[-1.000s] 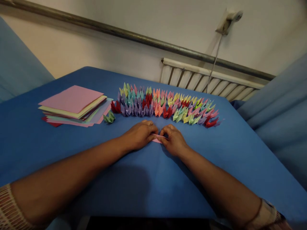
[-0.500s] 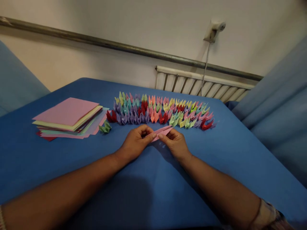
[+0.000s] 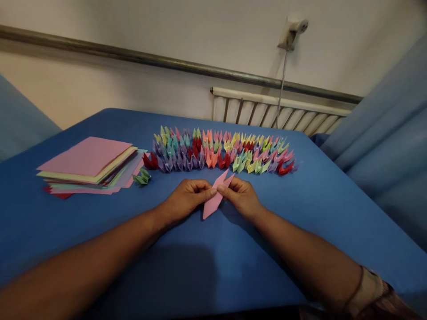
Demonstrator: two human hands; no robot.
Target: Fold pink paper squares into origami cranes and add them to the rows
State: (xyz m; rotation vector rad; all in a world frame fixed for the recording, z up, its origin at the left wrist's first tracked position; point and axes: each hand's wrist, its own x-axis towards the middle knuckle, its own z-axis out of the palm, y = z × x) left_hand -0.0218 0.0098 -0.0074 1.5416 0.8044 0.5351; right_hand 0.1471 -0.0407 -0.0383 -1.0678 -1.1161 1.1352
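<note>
Pink folded paper [image 3: 212,205] over blue table [image 3: 307,209], radiator [image 3: 247,96] and rail [image 3: 183,66] beyond.

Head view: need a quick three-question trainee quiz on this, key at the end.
1. What do the left hand and the right hand hold between them?
2. True or false: the stack of flat coloured paper sheets lies left of the rows of multicoloured folded-paper figures.
3. The stack's top sheet is: (a) yellow (b) red (c) pink.

Key: 1. A pink folded paper piece with pointed tips. 2. True. 3. c.
</note>
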